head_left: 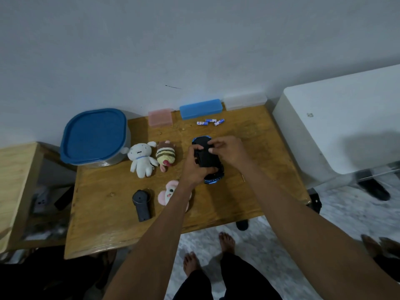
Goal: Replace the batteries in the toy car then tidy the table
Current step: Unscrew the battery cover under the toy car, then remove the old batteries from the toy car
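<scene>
The toy car (208,159), black underside up with blue trim at both ends, lies in the middle of the wooden table (255,191). My left hand (194,167) grips its left side and near end. My right hand (227,149) rests on its far right part, fingers curled over the underside. Three small blue-and-white batteries (210,122) lie loose behind the car, near the blue box (201,108). A thin screwdriver (243,177) lies on the table right of the car.
A black remote (141,201) lies at the front left. Three plush toys, white (142,159), striped (165,156) and pink (168,192), sit left of the car. A pink box (160,117), a clear box (244,101) and a blue-lidded tub (95,137) stand at the back.
</scene>
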Demonstrator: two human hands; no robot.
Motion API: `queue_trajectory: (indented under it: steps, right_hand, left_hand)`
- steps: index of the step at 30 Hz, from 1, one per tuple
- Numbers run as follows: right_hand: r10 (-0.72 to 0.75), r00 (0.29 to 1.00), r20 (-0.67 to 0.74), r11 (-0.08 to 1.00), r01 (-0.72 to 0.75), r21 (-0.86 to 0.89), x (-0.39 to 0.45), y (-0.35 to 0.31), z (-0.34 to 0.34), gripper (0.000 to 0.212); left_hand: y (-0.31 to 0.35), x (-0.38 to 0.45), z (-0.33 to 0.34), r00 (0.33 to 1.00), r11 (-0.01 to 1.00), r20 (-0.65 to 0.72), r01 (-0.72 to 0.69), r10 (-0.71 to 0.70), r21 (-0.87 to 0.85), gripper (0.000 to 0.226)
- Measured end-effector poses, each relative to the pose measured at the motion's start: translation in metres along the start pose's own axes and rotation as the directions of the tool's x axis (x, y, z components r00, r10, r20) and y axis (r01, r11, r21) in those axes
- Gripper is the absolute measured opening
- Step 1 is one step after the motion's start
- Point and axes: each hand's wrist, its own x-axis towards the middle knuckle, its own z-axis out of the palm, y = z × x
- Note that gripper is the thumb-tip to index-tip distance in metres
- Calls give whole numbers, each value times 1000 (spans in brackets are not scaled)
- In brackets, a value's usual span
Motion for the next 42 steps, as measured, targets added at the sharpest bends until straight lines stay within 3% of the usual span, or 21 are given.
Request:
queue_trajectory:
  steps: [10,16,21,24,29,35,39,42]
  right_hand:
    - [40,998,39,999,-38,-33,-5,-7,9,18]
    - [87,995,45,981,-94,172,-7,-16,-5,10]
    - [238,956,-172,908,-156,389,-1,-6,-15,8]
    - [296,923,-245,919,-205,337,2,15,-12,10]
    - [348,920,-177,934,-326,143,-4,52,10,26]
    - [315,920,-231,935,-342,-88,-14,72,30,10]
    - [345,897,-276,903,-398,-165,-10,78,38,10]
    - [272,912,-308,927,-334,-169,-12,64,33,7]
  left_hand:
    - [-10,-6,-3,1000,1000,-19,-19,19,-16,75]
    - [-10,-3,-11,999,999,-35,-29,28,-23,80]
    - [-12,4,-20,998,1000,-67,-6,4,-29,81]
    - [-14,5,-25,997,1000,-71,-5,5,0,82]
    - [-17,3,-28,998,1000,-58,-6,7,17,82]
    - [-20,0,-29,1000,1000,-30,-7,8,27,82]
    - [-26,0,-30,999,999,-41,-15,17,40,82]
    - [-27,1,-29,999,999,-48,-18,20,42,82]
